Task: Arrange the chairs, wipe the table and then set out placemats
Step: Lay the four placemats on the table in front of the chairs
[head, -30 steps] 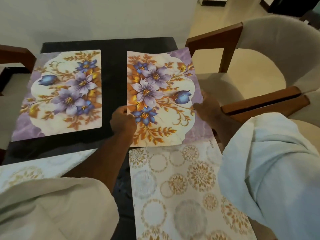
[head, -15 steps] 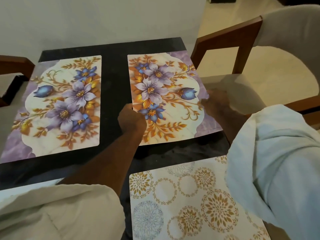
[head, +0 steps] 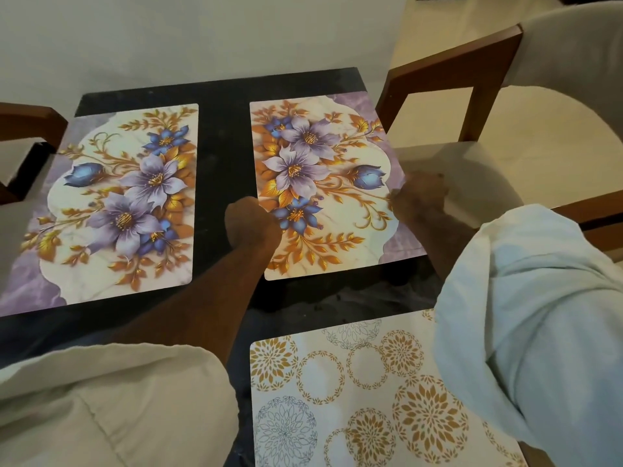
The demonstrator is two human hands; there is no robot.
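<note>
Dark bench (head: 222, 156) by the wall carries the far-right floral placemat (head: 323, 183), pinched at its left edge by the left hand (head: 252, 227) and right edge by the right hand (head: 419, 197); best squared level with its left twin (head: 114, 203).

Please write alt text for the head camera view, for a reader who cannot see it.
Both hands, left hand and right hand, hold the side edges of a floral placemat on a black table. A matching mat lies left; a circle-patterned mat lies nearer.
</note>
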